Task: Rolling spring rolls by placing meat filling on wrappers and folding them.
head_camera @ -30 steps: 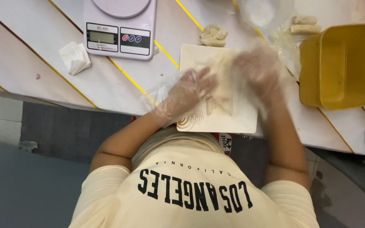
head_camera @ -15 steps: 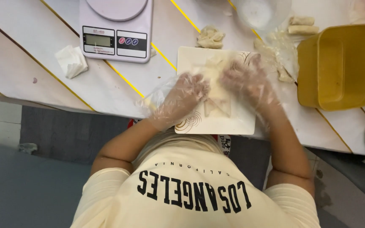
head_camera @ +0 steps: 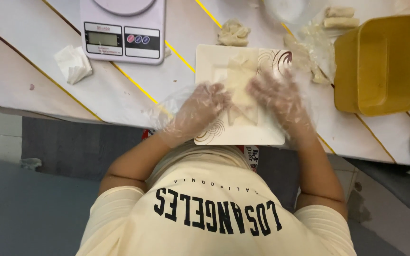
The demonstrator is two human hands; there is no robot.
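I see both hands over a square white plate (head_camera: 214, 61) at the near edge of the table (head_camera: 34, 52). Both wear loose clear plastic gloves.

Left hand (head_camera: 204, 108): fingers curled loosely, resting on the left side of a pale dough wrapper (head_camera: 239, 87) that lies on the plate. It presses on the wrapper; I cannot tell whether it pinches an edge.

Right hand (head_camera: 277, 97): fingers spread and mostly flat, lying on the right side of the same wrapper. Blurred, so the finger detail is unclear.

The wrapper sits roughly mid-plate, between the two hands, partly folded, with a corner pointing toward the near plate edge.

Surroundings:
- A digital kitchen scale (head_camera: 122, 29), white with a small display, stands on the table beyond and to the left of the plate, well apart from the hands.
- A crumpled white tissue (head_camera: 73, 64) lies left of the scale.
- A small lump of dough (head_camera: 233, 34) sits just beyond the plate's far edge.
- A yellow rectangular tub (head_camera: 380, 61) stands to the right of the plate.
- Two rolled pieces (head_camera: 340, 17) lie beyond the tub, near the top edge of the view.
- Crinkled clear plastic (head_camera: 309, 52) lies between plate and tub.

The table is white with thin yellow diagonal lines.
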